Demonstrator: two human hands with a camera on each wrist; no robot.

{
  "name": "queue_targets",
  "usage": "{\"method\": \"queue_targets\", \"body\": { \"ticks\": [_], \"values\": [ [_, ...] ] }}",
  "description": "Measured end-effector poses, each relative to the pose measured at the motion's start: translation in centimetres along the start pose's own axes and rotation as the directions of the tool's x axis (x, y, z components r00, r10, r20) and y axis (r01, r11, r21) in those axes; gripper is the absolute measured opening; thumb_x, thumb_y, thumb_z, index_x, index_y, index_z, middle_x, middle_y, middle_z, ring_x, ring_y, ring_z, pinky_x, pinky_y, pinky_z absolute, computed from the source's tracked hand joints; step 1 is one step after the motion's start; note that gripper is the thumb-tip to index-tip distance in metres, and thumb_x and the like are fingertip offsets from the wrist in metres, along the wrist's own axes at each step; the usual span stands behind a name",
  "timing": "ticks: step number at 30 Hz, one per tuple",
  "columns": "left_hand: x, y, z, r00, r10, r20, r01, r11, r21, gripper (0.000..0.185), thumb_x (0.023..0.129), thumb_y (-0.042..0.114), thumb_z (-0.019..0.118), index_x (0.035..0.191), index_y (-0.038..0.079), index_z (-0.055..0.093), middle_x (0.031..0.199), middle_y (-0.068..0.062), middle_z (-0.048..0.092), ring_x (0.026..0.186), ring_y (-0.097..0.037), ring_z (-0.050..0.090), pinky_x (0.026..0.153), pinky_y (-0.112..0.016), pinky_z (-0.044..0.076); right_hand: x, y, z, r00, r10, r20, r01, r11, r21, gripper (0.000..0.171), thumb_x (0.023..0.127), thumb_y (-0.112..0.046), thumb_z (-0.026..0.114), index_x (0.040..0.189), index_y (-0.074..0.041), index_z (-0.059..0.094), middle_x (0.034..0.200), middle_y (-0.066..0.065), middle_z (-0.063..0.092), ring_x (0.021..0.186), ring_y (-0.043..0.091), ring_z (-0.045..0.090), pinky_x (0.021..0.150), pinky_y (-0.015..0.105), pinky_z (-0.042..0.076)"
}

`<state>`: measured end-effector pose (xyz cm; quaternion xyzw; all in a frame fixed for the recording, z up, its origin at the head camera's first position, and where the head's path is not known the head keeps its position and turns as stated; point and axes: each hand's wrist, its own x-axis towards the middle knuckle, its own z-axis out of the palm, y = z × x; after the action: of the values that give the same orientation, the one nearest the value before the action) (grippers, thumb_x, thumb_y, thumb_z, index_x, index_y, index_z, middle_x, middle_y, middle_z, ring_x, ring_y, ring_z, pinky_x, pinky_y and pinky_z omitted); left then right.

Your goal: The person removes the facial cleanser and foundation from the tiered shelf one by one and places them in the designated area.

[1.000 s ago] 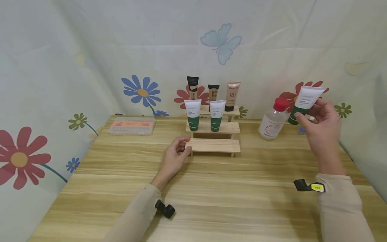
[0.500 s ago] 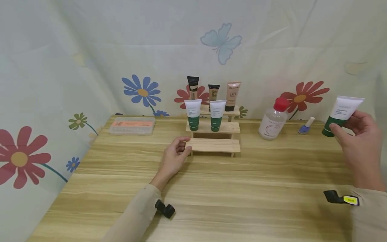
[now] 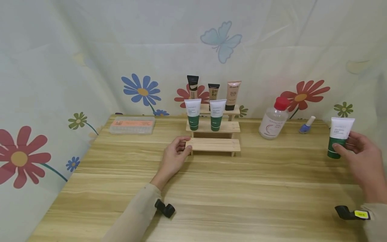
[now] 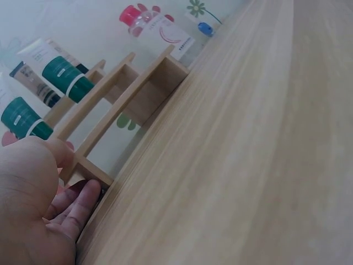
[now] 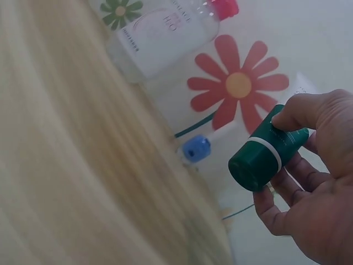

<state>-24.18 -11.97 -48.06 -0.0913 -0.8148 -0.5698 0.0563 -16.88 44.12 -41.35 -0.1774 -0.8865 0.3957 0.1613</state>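
My right hand (image 3: 347, 148) pinches a white tube with a green cap (image 3: 338, 137), cap down, low over the table's right side. In the right wrist view my fingers (image 5: 298, 118) wrap the tube (image 5: 270, 154), its cap clear of the wood. My left hand (image 3: 176, 154) grips the left end of the wooden three-step stand (image 3: 213, 145), thumb on the lowest step, fingers (image 4: 77, 207) against its leg. Two matching white-green tubes (image 3: 193, 114) (image 3: 217, 115) stand on the middle step. Three beige and black tubes (image 3: 213, 92) stand on the top step.
A clear bottle with a red cap (image 3: 273, 119) and a small blue nail polish (image 3: 306, 126) stand at the back right, close to the held tube. A clear box with an orange label (image 3: 132, 126) lies at the back left. Flowered cloth walls enclose the wooden table (image 3: 242, 195).
My right hand carried the tube from beside the red-capped bottle out to the right, then down toward the table. My left hand stayed on the stand.
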Motion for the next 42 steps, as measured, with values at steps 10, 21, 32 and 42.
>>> {"method": "queue_targets", "body": {
  "ticks": [10, 21, 32, 42],
  "values": [
    [0.0, 0.1, 0.1, 1.000, -0.014, -0.001, 0.014, 1.000, -0.004, 0.033, 0.111, 0.021, 0.072, 0.144, 0.014, 0.069, 0.123, -0.009, 0.074, 0.112, -0.022, 0.072, 0.095, -0.035, 0.063, -0.1, 3.1, 0.7, 0.996, -0.053, 0.078, 0.056, 0.997, -0.044, 0.070, 0.112, -0.026, 0.069, 0.166, 0.009, 0.040, 0.121, 0.000, 0.061, 0.089, -0.018, 0.042, 0.068, 0.003, 0.044],
    [-0.1, 0.3, -0.1, 1.000, -0.012, 0.000, 0.012, 1.000, -0.001, 0.034, 0.112, 0.022, 0.072, 0.145, 0.015, 0.069, 0.122, -0.008, 0.074, 0.111, -0.022, 0.073, 0.095, -0.035, 0.063, -0.3, 3.6, 1.7, 0.984, -0.122, 0.128, 0.128, 0.991, -0.041, 0.061, 0.112, -0.018, 0.070, 0.160, 0.011, 0.048, 0.120, 0.006, 0.076, 0.085, -0.024, 0.047, 0.065, 0.007, 0.049],
    [-0.1, 0.4, 0.0, 1.000, -0.017, 0.002, 0.017, 1.000, -0.009, 0.033, 0.111, 0.021, 0.072, 0.144, 0.015, 0.069, 0.122, -0.008, 0.074, 0.111, -0.022, 0.073, 0.094, -0.033, 0.063, -0.4, 3.7, 1.9, 0.981, -0.110, 0.158, 0.138, 0.974, -0.179, 0.058, 0.114, -0.022, 0.065, 0.155, 0.015, 0.050, 0.144, 0.046, 0.057, 0.096, -0.001, 0.056, 0.063, 0.005, 0.041],
    [-0.2, 0.4, 0.0, 1.000, -0.019, 0.005, 0.019, 1.000, 0.000, 0.033, 0.112, 0.021, 0.072, 0.144, 0.016, 0.069, 0.122, -0.008, 0.074, 0.111, -0.022, 0.073, 0.094, -0.032, 0.063, -0.6, 4.0, 2.0, 0.993, -0.058, 0.104, 0.076, 0.981, -0.181, 0.055, 0.116, -0.025, 0.058, 0.155, 0.013, 0.053, 0.145, 0.040, 0.059, 0.094, -0.017, 0.037, 0.068, 0.012, 0.037]
  ]
}}
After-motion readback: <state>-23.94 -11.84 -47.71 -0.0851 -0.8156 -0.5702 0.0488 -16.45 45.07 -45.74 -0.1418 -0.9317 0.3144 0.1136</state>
